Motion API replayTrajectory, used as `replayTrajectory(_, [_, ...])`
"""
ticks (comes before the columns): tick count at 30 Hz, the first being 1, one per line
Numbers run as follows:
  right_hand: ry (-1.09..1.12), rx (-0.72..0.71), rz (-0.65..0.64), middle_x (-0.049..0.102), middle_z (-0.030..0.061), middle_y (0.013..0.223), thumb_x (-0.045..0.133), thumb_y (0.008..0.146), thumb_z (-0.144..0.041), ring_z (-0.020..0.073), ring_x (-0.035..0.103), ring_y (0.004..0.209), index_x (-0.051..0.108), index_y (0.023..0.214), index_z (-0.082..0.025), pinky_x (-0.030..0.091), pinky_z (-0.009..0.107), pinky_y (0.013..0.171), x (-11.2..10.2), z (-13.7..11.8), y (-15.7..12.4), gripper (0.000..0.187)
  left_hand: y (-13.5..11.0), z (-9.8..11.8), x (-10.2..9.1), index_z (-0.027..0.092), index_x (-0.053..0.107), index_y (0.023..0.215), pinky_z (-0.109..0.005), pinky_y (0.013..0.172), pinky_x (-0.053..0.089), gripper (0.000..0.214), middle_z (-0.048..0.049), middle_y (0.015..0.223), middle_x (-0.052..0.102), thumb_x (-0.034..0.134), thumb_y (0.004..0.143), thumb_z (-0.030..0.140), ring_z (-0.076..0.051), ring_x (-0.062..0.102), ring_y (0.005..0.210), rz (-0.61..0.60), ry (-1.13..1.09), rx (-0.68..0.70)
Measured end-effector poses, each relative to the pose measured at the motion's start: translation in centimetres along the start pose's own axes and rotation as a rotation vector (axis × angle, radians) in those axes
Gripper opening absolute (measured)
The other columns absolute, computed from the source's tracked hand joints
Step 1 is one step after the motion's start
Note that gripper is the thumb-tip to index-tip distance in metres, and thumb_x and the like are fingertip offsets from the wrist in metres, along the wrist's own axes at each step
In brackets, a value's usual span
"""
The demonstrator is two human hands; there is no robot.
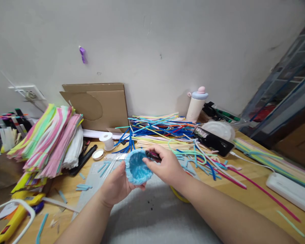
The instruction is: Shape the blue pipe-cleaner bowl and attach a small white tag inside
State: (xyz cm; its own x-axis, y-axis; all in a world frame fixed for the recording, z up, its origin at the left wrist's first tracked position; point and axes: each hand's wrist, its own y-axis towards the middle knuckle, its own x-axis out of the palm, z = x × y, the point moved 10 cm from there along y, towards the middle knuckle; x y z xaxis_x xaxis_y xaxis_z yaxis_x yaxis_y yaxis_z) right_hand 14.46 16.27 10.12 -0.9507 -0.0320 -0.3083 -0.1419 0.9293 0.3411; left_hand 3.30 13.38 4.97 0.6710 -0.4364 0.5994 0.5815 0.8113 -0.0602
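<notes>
My left hand (117, 186) is closed around a light blue, fuzzy cup-shaped piece (139, 165) that seems to be made of pipe cleaners. Its hollow side is tilted toward me. Between the thumb and fingers of my right hand (164, 164) is a small black object (152, 155), with its end at the cup's upper right rim. Its exact kind is hard to make out. Below both hands lies a grey mat (147, 217) with a few dark specks on it.
Loose pipe cleaners (162, 127) are heaped behind my hands; bundles (49, 139) stand left. A yellow glue gun (17, 217) lies front left. A white spool (107, 140), a phone (215, 140), a bottle (197, 103), a power strip (291, 192) and cardboard (112, 108) surround the mat.
</notes>
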Motion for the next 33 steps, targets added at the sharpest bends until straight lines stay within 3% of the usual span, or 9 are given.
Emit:
replayTrajectory(2, [0.054, 0.075, 0.008, 0.057, -0.0029, 0.067, 0.063, 0.075, -0.026, 0.0139, 0.052, 0.063, 0.057, 0.073, -0.021, 0.038, 0.025, 0.059, 0.3, 1.4, 0.2, 0.008, 0.2, -0.1, -0.1, 0.021, 0.07, 0.106, -0.035, 0.068, 0.056, 0.056, -0.0095, 0.089, 0.072, 0.048, 0.082, 0.066, -0.022, 0.067, 0.076, 0.035, -0.005, -0.002])
replayTrajectory(4, [0.093, 0.116, 0.043, 0.049, -0.0045, 0.06, 0.06, 0.075, -0.026, 0.0123, 0.046, 0.058, 0.052, 0.068, -0.02, 0.034, 0.024, 0.055, 0.4, 2.4, 0.4, 0.012, 0.3, 0.1, -0.1, 0.026, 0.065, 0.115, -0.04, 0.077, 0.055, 0.055, -0.0084, 0.108, 0.068, 0.049, 0.081, 0.067, -0.024, 0.066, 0.091, 0.072, -0.012, 0.037])
replayTrajectory(8, [0.187, 0.173, 0.089, 0.043, -0.0053, 0.058, 0.058, 0.075, -0.029, 0.0113, 0.04, 0.055, 0.048, 0.066, -0.02, 0.031, 0.024, 0.053, 0.5, 3.7, 0.5, 0.017, 0.2, 1.1, 0.2, 0.041, 0.046, 0.132, -0.039, 0.092, 0.049, 0.07, -0.0016, 0.137, 0.049, 0.077, 0.07, 0.043, -0.024, 0.055, 0.113, 0.121, 0.062, 0.194])
replayTrajectory(11, [0.294, 0.198, 0.057, 0.046, -0.0045, 0.061, 0.06, 0.073, -0.033, 0.0114, 0.042, 0.057, 0.05, 0.069, -0.019, 0.034, 0.024, 0.054, 1.0, 3.5, 0.5, 0.019, 0.1, 1.6, -0.1, 0.04, 0.045, 0.133, -0.035, 0.093, 0.048, 0.077, -0.0034, 0.134, 0.05, 0.082, 0.066, 0.031, -0.023, 0.054, 0.113, 0.178, 0.133, 0.26])
replayTrajectory(15, [0.467, 0.203, -0.031, 0.051, -0.0031, 0.068, 0.055, 0.078, -0.046, 0.0119, 0.048, 0.059, 0.05, 0.08, -0.02, 0.04, 0.024, 0.056, 1.9, 2.6, 0.6, 0.026, 0.1, 1.7, -0.5, 0.038, 0.045, 0.134, -0.043, 0.091, 0.049, 0.071, -0.0058, 0.131, 0.05, 0.078, 0.071, 0.037, -0.026, 0.055, 0.109, 0.164, 0.131, 0.268])
replayTrajectory(19, [0.558, 0.216, -0.085, 0.052, -0.0031, 0.069, 0.059, 0.077, -0.043, 0.0105, 0.048, 0.059, 0.051, 0.082, -0.02, 0.041, 0.023, 0.056, 2.8, 2.8, 0.4, 0.025, 0.1, 2.1, -1.1, 0.039, 0.041, 0.135, -0.047, 0.085, 0.053, 0.075, -0.0074, 0.131, 0.05, 0.076, 0.069, 0.048, -0.028, 0.056, 0.107, 0.158, 0.154, 0.304])
replayTrajectory(23, [0.575, 0.272, -0.076, 0.045, -0.007, 0.059, 0.063, 0.072, -0.034, 0.0067, 0.037, 0.047, 0.05, 0.077, -0.019, 0.031, 0.02, 0.045, 3.1, 3.7, 0.3, 0.02, 0.4, 1.9, -1.6, 0.035, 0.045, 0.133, -0.044, 0.077, 0.057, 0.071, -0.0095, 0.126, 0.054, 0.066, 0.071, 0.061, -0.028, 0.06, 0.1, 0.154, 0.142, 0.285])
replayTrajectory(27, [0.573, 0.341, -0.031, 0.036, -0.0109, 0.05, 0.061, 0.07, -0.03, 0.0051, 0.028, 0.04, 0.047, 0.074, -0.02, 0.021, 0.02, 0.04, 2.9, 4.5, 0.3, 0.017, 0.7, 1.5, -1.2, 0.035, 0.04, 0.138, -0.04, 0.073, 0.058, 0.061, -0.0105, 0.129, 0.055, 0.055, 0.083, 0.056, -0.027, 0.06, 0.102, 0.125, 0.131, 0.241])
replayTrajectory(33, [0.555, 0.385, 0.008, 0.045, -0.008, 0.05, 0.059, 0.069, -0.033, 0.0082, 0.04, 0.042, 0.047, 0.075, -0.02, 0.019, 0.02, 0.038, 3.1, 5.3, 0.2, 0.019, 0.7, 0.9, -0.4, 0.029, 0.04, 0.139, -0.045, 0.076, 0.056, 0.048, -0.0125, 0.13, 0.055, 0.044, 0.093, 0.043, -0.031, 0.059, 0.108, 0.071, 0.007, 0.138])
